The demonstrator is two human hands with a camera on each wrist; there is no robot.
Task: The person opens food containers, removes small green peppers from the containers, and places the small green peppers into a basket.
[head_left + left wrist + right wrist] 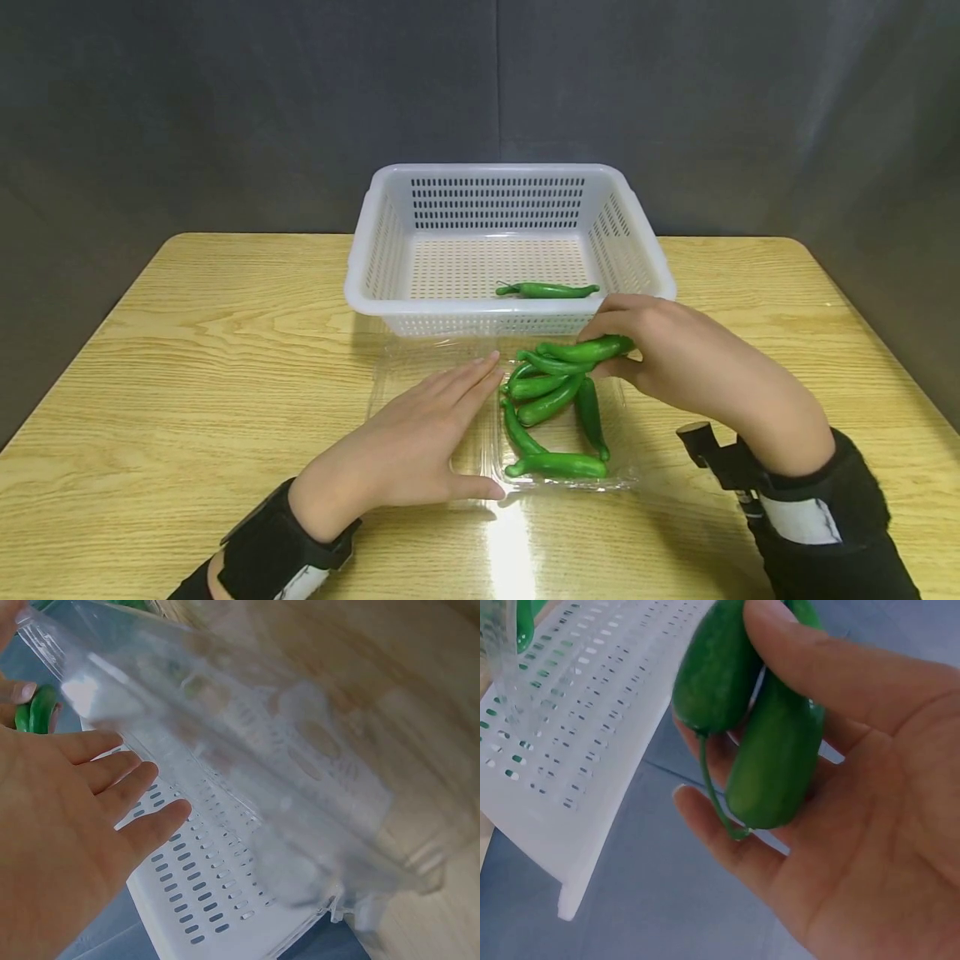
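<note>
Within right hand (663,358), two peppers (776,754)

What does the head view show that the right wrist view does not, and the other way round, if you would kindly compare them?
Only the head view shows the left hand, fingers outstretched, and the black wristbands on both arms.

Only the right wrist view shows the palm side of the right hand and a thin stem hanging from a held pepper.

Both share the right hand itself, the green peppers it holds, and the white perforated basket.
</note>
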